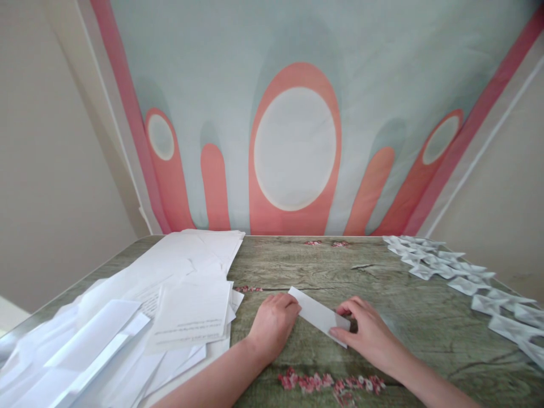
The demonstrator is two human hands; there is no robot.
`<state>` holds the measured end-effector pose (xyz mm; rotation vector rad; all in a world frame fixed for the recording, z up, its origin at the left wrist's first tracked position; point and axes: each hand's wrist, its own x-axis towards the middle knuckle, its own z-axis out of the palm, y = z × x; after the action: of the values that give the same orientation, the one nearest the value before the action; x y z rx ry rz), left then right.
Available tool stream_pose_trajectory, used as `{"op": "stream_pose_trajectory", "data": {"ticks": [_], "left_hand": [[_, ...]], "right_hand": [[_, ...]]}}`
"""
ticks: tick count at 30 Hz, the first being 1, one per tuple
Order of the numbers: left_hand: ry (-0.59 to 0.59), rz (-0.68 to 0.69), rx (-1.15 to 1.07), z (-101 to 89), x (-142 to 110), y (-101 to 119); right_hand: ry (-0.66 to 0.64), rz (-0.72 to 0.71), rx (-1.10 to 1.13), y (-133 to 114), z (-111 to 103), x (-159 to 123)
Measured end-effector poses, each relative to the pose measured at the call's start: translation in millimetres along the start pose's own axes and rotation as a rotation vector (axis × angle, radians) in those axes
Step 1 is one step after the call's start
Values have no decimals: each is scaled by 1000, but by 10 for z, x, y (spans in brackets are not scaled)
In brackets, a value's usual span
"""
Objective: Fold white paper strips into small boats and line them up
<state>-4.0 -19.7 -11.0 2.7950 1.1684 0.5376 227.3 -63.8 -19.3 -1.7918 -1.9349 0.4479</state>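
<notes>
Two bare hands work a white paper strip (317, 314) low over a wood-patterned table (272, 263), the piece lying aslant between them, its far end to the left and its near end to the right. The left hand (274, 323) is curled, its fingertips at the far end; whether they pinch the paper or merely press it down cannot be told, though the placing would steady that end. The right hand (364, 328) holds the near end between thumb and forefinger, one at each long edge, a grip that appears to keep the strip from twisting while leaving its middle uncovered. To the left, a loose pile of white paper (199, 249) spreads over the table, including a sheet with printed lines (191, 317) and long folded pieces (93, 331); it lies close by the left arm, seemingly for an easy reach. Along the right side, pale folded shapes (467, 286) sit in slanting rows, well apart from the pile, an arrangement that looks meant to keep them uncrushed and leave the middle for the hands. Pink blossoms (314, 381) mark the tabletop in front of the person, apparently printed, and a coral-and-green backdrop (293, 224) rises behind the table.
</notes>
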Motion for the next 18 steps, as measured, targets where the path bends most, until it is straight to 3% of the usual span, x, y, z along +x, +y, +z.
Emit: {"op": "stream_pose_trajectory", "data": {"ticks": [18], "left_hand": [[-21, 17, -2, -24, 8, 6]], "right_hand": [[-14, 39, -5, -19, -24, -36]]}}
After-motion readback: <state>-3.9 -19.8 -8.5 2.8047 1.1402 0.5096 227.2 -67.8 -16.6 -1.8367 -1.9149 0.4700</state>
